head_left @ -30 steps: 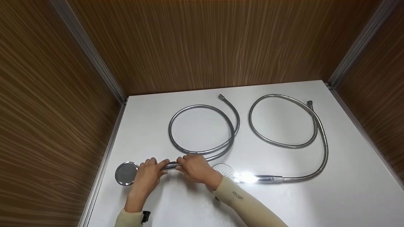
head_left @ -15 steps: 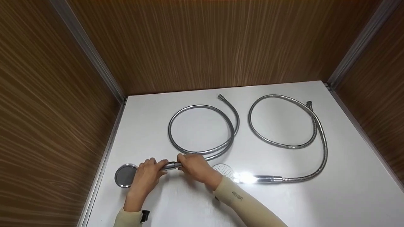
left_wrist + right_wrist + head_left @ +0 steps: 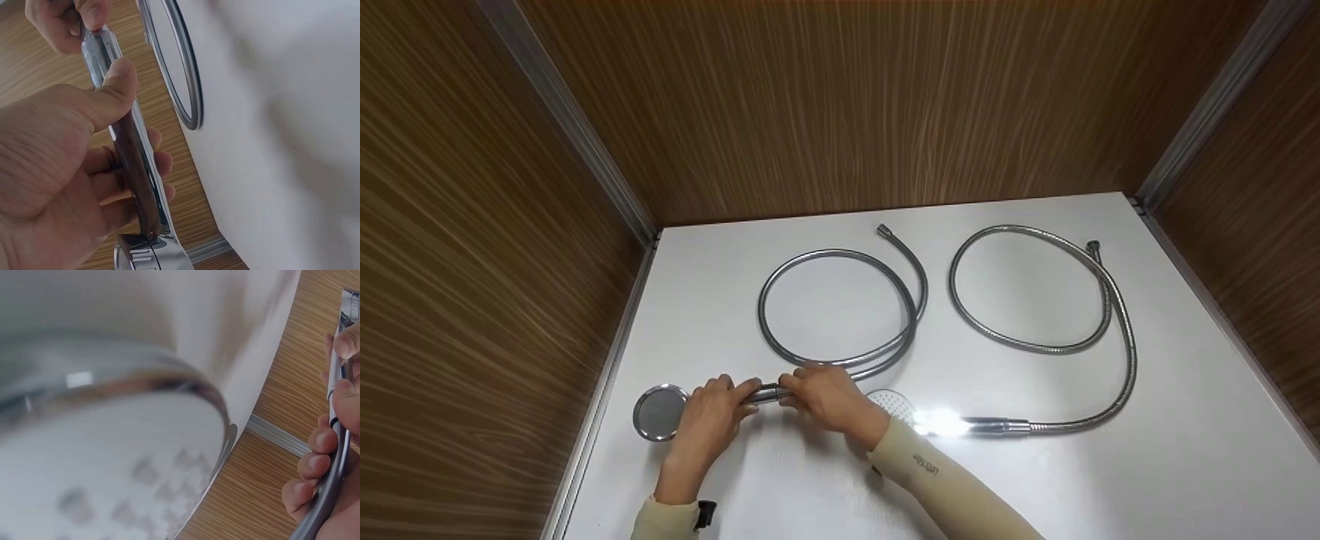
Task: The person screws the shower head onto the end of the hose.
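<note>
My left hand (image 3: 709, 416) grips the handle of a chrome shower head (image 3: 660, 412), its round head jutting out to the left. In the left wrist view the thumb lies along the shiny handle (image 3: 135, 163) and the fingers wrap its other side. At the handle's end, my right hand (image 3: 829, 397) pinches the end of a smooth grey shower hose (image 3: 763, 307). The right wrist view shows this hose (image 3: 326, 495) running across the palm, with handle and hose end in line. The joint itself is partly covered by the right fingers.
A second shower head (image 3: 891, 405) with a white dotted face lies by the right forearm, joined to a ribbed metal hose (image 3: 1132, 337) looped at the right. Both lie on the white table (image 3: 697, 300), with wood-grain panels (image 3: 885, 105) around it.
My right fingers have shifted their grip around the hose end, the fingertips moving slightly left over the joint. The shower head tipped a little and came back. Both hoses lie as before.
</note>
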The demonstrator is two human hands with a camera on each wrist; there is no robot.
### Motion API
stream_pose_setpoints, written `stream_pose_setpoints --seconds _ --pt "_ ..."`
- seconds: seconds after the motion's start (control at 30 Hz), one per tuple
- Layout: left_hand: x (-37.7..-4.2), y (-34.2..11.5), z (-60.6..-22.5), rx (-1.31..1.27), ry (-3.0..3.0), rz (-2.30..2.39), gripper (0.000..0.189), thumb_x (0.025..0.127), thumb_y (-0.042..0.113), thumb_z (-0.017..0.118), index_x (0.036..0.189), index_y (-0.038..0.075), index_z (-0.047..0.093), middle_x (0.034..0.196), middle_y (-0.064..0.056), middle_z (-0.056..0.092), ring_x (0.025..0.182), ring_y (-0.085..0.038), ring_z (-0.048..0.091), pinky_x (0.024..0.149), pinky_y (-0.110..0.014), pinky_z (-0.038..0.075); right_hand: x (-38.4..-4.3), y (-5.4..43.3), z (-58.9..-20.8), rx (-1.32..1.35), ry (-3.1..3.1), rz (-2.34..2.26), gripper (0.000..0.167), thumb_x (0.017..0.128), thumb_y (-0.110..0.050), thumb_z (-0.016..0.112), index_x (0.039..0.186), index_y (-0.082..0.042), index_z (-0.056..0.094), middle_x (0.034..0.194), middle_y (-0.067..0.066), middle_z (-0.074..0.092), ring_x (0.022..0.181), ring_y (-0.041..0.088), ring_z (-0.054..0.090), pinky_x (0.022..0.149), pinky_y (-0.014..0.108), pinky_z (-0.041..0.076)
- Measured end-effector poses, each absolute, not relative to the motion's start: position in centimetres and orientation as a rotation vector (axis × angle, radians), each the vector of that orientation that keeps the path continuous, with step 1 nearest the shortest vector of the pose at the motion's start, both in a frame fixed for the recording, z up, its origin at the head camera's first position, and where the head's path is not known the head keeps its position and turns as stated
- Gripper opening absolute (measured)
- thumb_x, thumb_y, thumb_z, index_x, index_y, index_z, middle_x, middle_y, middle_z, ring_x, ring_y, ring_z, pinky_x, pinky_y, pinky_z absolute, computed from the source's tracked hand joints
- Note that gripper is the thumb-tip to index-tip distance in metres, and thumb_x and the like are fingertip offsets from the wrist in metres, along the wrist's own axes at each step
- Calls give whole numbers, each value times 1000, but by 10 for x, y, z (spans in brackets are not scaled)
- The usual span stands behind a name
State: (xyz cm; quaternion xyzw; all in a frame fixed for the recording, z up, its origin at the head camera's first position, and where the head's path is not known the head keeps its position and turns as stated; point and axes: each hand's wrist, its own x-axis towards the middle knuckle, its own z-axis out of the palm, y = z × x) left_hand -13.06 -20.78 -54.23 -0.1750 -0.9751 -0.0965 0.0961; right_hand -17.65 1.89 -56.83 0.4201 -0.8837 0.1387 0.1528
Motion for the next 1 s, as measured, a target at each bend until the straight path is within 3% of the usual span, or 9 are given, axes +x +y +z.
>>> stream_pose_setpoints --seconds 0.5,0.8,1.0 --pt "-130 -209 -544 -520 -2840 -236 37 82 23 87 118 23 77 79 -6 57 69 -21 54 63 -39 46 -171 13 -571 1171 -2591 362 29 107 -40 56 93 -14 59 71 -4 62 65 16 58 53 30 43" --pt "-127 -207 -543 -522 -2871 -240 36 83 25 86 118 23 76 78 -5 55 67 -20 50 62 -39 45 -170 11 -570 1079 -2591 484 24 89 -37 64 83 -16 56 62 -9 46 55 8 36 47 24 24" --pt "-126 -207 -549 -517 -2889 -250 36 83 24 86 118 23 76 79 -6 57 69 -22 53 62 -39 46 -168 9 -575 1053 -2622 468 24 88 -37 65 82 -16 57 62 -8 52 56 10 41 47 26 29"
